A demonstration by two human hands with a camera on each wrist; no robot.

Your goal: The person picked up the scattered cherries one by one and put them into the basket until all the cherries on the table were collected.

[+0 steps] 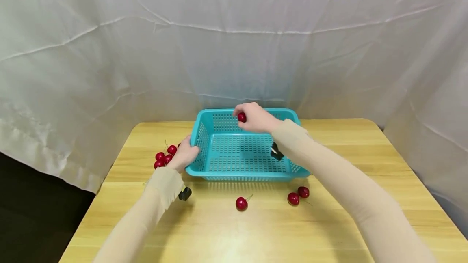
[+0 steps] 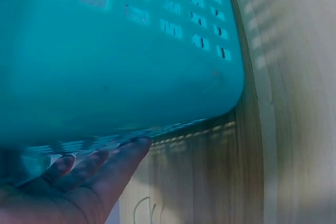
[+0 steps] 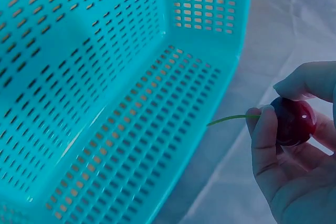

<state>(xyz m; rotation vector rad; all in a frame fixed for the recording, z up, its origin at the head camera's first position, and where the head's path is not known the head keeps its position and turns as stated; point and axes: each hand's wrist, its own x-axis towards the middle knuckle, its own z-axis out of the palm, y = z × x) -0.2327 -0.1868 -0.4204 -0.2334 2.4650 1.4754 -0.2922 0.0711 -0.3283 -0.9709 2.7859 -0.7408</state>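
A turquoise plastic basket (image 1: 246, 175) with slotted walls stands on the table, its inside bare of fruit. My left hand (image 1: 186, 154) holds its left side, thumb over the rim and fingers along the outer wall. In the left wrist view those fingers (image 2: 118, 166) lie against the basket's side (image 2: 131, 77). Above the basket's back part, my right hand (image 1: 257, 117) pinches a dark red cherry (image 3: 295, 121) between thumb and fingertips. Its green stem (image 3: 231, 118) points toward the basket wall in the right wrist view.
Several cherries (image 1: 159, 156) cluster left of the basket, beside the left hand. One cherry (image 1: 241, 203) lies in front of it, and a pair of cherries (image 1: 293, 198) sits near its front right corner. A pale curtain (image 1: 234, 60) hangs behind the wooden table (image 1: 351, 145).
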